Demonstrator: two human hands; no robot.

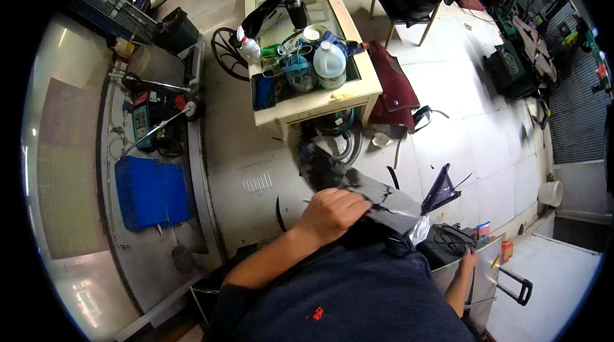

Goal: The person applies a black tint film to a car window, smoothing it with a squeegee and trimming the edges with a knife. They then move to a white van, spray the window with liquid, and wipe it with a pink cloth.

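"What's that by the front edge of the tabletop (288, 112)?"

"A jug (330, 66), smooth translucent plastic. I'm gripping a smooth-looking grey panel (393, 217); the silvery piece (419, 230) beside it looks crinkled, glossy."

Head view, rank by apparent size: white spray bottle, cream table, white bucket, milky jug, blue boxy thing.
1. Cream table
2. Blue boxy thing
3. Milky jug
Last, unranked: white spray bottle and white bucket, too alike.
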